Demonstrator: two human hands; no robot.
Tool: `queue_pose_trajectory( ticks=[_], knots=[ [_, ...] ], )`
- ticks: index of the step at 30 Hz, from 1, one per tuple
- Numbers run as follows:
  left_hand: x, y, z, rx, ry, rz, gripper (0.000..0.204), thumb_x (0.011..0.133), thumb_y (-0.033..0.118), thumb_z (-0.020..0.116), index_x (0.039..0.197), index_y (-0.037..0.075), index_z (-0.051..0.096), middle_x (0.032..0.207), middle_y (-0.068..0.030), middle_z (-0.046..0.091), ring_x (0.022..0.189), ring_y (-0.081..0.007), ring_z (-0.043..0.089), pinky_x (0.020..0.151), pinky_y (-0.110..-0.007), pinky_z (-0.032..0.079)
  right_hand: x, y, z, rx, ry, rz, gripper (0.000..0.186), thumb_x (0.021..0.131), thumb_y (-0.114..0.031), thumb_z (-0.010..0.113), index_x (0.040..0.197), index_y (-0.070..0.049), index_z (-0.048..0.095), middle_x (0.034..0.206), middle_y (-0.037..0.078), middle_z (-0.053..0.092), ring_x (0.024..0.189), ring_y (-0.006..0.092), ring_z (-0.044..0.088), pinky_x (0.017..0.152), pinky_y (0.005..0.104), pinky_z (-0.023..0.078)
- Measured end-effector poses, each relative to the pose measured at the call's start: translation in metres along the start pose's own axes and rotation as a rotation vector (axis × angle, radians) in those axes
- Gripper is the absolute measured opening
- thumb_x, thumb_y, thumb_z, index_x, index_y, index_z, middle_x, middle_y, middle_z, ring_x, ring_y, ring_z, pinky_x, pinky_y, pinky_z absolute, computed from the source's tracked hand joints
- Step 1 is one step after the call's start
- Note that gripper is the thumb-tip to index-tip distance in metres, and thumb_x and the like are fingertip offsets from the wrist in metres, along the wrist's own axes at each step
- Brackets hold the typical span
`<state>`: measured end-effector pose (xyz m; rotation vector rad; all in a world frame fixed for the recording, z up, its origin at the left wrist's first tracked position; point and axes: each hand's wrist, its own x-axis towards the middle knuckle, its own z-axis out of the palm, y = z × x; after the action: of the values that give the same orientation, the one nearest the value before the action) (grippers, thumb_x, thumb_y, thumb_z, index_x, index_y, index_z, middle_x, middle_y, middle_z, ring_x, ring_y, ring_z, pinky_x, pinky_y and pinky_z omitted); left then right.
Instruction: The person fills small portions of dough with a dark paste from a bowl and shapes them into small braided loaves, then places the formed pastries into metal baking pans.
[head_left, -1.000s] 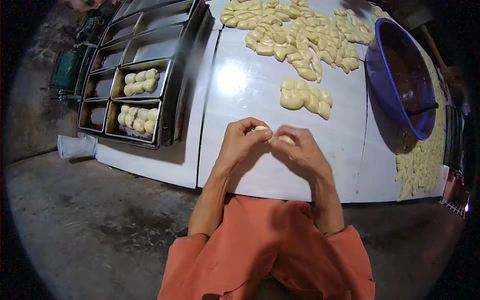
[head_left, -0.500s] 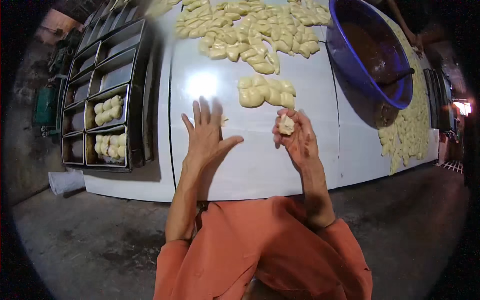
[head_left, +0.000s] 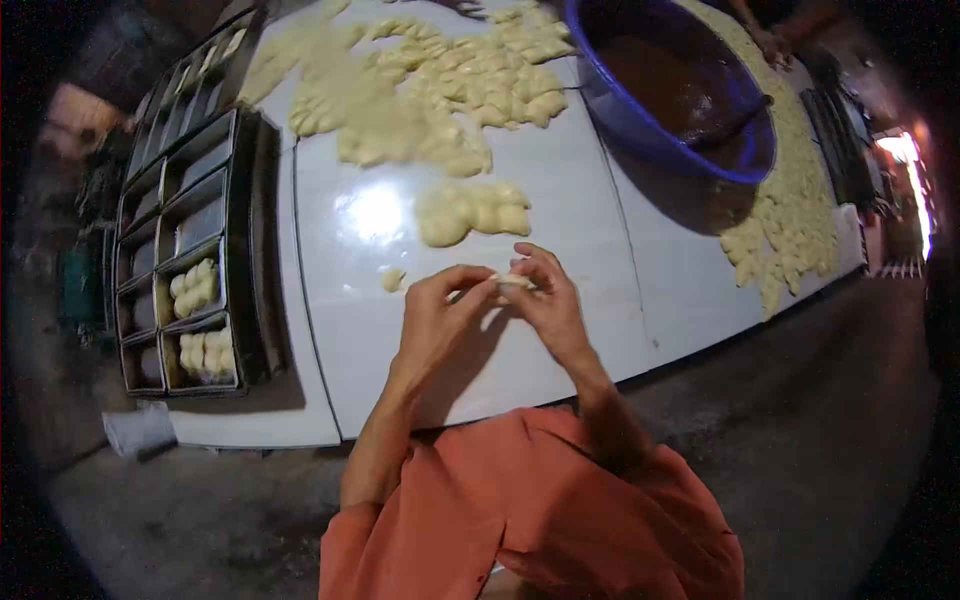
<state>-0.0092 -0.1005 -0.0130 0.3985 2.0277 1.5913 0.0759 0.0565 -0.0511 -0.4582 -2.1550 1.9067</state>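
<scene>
Above the white table, my two hands meet over a small piece of pale dough (head_left: 516,281). My right hand (head_left: 552,305) grips it with curled fingers, its index finger raised a little. The fingers of my left hand (head_left: 440,308) are bent and pinched against the dough's left side; their tips partly hide it. On the table beside my left knuckles lies a smaller scrap of dough (head_left: 392,279). Just beyond my hands sits a cluster of plump dough pieces (head_left: 472,213) pressed side by side.
A large spread of dough pieces (head_left: 455,90) covers the table's far part. Right of it stands a blue basin (head_left: 655,150) with brown liquid, and more dough (head_left: 785,245) lies beyond. Joined metal baking tins (head_left: 232,270) stand at the left, two holding dough. Another person's hand (head_left: 770,45) shows far right.
My left hand has left the table, closed its fingers and joined my right hand at the dough piece. The dough scrap near it now lies uncovered. The view has turned somewhat.
</scene>
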Motion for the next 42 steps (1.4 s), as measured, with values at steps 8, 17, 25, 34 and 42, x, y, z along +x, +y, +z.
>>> queue_pose_trajectory(
  ticks=[8, 17, 25, 34, 42],
  knots=[
    [0.024, 0.024, 0.07, -0.178, 0.106, 0.63, 0.061, 0.093, 0.029, 0.069, 0.141, -0.002, 0.047, 0.131, -0.0199, 0.061, 0.115, -0.0288, 0.064, 0.091, -0.036, 0.053, 0.002, -0.045, -0.014, 0.322, 0.103, -0.082, 0.023, 0.086, 0.0, 0.069, 0.108, -0.002, 0.06, 0.098, 0.001, 0.061, 0.092, 0.0107, 0.061, 0.078, 0.0256, 0.052],
    [0.063, 0.02, 0.144, -0.43, -0.051, 0.549, 0.103, 0.072, 0.042, 0.087, 0.151, 0.002, 0.034, 0.127, -0.021, 0.064, 0.109, -0.0236, 0.065, 0.091, -0.031, 0.052, 0.038, -0.079, -0.086, 0.869, -0.015, 0.1, 0.017, 0.095, -0.013, 0.065, 0.107, -0.004, 0.057, 0.095, 0.005, 0.062, 0.086, 0.0123, 0.063, 0.077, 0.0245, 0.052],
    [0.067, 0.039, 0.096, -0.618, -0.191, -0.098, 0.053, 0.091, 0.008, 0.068, 0.139, 0.001, 0.048, 0.128, -0.0201, 0.057, 0.102, -0.016, 0.063, 0.088, -0.032, 0.053, 0.171, -0.109, -0.224, -0.196, 0.16, -0.059, 0.021, 0.096, -0.025, 0.061, 0.099, -0.004, 0.06, 0.091, 0.005, 0.066, 0.082, 0.0158, 0.065, 0.072, 0.03, 0.053],
    [0.067, -0.002, 0.083, -0.385, -0.144, -0.086, 0.038, 0.097, 0.02, 0.065, 0.128, -0.001, 0.06, 0.109, -0.0115, 0.071, 0.09, -0.0128, 0.068, 0.074, -0.025, 0.053, 0.251, -0.014, -0.263, -1.138, -0.485, -0.093, 0.023, 0.092, -0.021, 0.058, 0.096, 0.001, 0.061, 0.087, 0.014, 0.067, 0.082, 0.0248, 0.063, 0.075, 0.0376, 0.048],
    [0.065, 0.022, 0.068, -0.404, -0.129, -0.122, 0.037, 0.097, 0.021, 0.065, 0.127, -0.001, 0.061, 0.11, -0.0113, 0.069, 0.089, -0.0137, 0.067, 0.075, -0.026, 0.053, 0.226, -0.073, -0.231, -0.276, -0.263, 0.19, 0.015, 0.097, -0.021, 0.062, 0.093, -0.006, 0.06, 0.082, 0.0, 0.061, 0.071, 0.0082, 0.058, 0.062, 0.0259, 0.049]
  ],
)
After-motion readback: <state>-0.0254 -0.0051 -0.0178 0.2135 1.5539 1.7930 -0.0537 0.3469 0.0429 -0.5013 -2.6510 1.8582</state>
